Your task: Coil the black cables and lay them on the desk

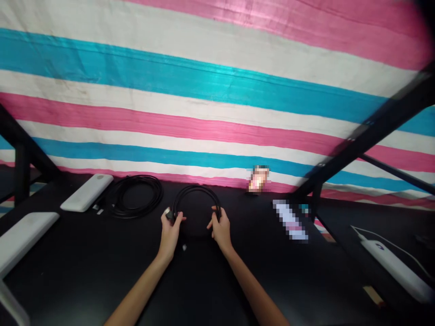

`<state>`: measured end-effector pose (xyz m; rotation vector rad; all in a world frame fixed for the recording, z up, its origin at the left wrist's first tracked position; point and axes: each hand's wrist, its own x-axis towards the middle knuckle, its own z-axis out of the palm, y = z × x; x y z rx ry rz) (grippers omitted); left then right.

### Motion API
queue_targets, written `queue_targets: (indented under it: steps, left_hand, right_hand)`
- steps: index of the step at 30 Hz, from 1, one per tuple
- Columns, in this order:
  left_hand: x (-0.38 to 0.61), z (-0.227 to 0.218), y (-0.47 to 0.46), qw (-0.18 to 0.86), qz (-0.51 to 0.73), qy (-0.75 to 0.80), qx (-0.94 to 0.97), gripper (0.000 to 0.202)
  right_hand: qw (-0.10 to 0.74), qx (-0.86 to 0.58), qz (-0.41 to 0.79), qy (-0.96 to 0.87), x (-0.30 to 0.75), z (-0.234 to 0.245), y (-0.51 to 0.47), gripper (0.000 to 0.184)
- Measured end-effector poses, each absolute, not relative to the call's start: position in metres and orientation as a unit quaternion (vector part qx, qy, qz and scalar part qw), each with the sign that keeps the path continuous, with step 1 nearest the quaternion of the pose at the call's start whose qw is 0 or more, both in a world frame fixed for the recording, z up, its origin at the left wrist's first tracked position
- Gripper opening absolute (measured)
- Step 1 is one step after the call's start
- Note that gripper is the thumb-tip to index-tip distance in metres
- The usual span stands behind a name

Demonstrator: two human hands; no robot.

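Note:
A black cable (pixel 197 188) is looped into a coil between my two hands, over the middle of the black table. My left hand (pixel 171 228) is closed on the coil's left side, with a silver plug (pixel 167 213) showing by its fingers. Opposite it, my right hand (pixel 220 227) grips the coil's right side between thumb and fingers. The lower part of the loop is hard to make out against the dark tabletop. Just below the left hand, a small pale piece (pixel 184 247) shows, perhaps a cable end.
Another coiled black cable (pixel 158 194) lies to the left, beside a white power bank (pixel 88 192). A second white block (pixel 27 235) is nearer me. Blurred-out items, including a pale strip (pixel 290 220), lie right. Another white power bank (pixel 394 267) has a cord. Dark metal bars (pixel 360 136) frame the striped sheet (pixel 204 117).

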<state>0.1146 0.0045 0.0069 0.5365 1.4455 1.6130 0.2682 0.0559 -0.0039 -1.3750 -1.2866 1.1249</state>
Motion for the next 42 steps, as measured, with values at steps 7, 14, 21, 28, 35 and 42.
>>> queue_targets:
  steps: [7,14,21,28,35,42]
  left_hand:
    - [0.102,-0.003,0.015,0.416,0.634,0.576,0.307,0.078]
    - [0.091,-0.015,0.028,0.411,0.612,0.558,0.381,0.071]
    - [0.095,-0.023,0.032,0.367,0.581,0.549,0.476,0.07]
    - [0.077,-0.006,0.025,0.206,0.509,0.618,0.563,0.044]
    - [0.032,-0.002,0.018,0.056,0.411,0.723,0.552,0.037]
    - [0.01,0.001,0.02,0.018,0.294,0.765,0.572,0.038]
  right_hand:
    - [0.495,-0.586,0.401,-0.5,0.253,-0.001,0.098,0.044]
    - [0.47,-0.595,0.394,-0.52,0.252,0.0,0.101,0.047]
    - [0.495,-0.584,0.329,-0.554,0.258,-0.012,0.111,0.077]
    - [0.5,-0.555,0.083,-0.659,0.26,-0.026,0.118,0.073]
    - [0.516,-0.493,0.059,-0.698,0.261,-0.016,0.107,0.039]
    - [0.576,-0.45,0.072,-0.678,0.264,-0.011,0.109,0.021]
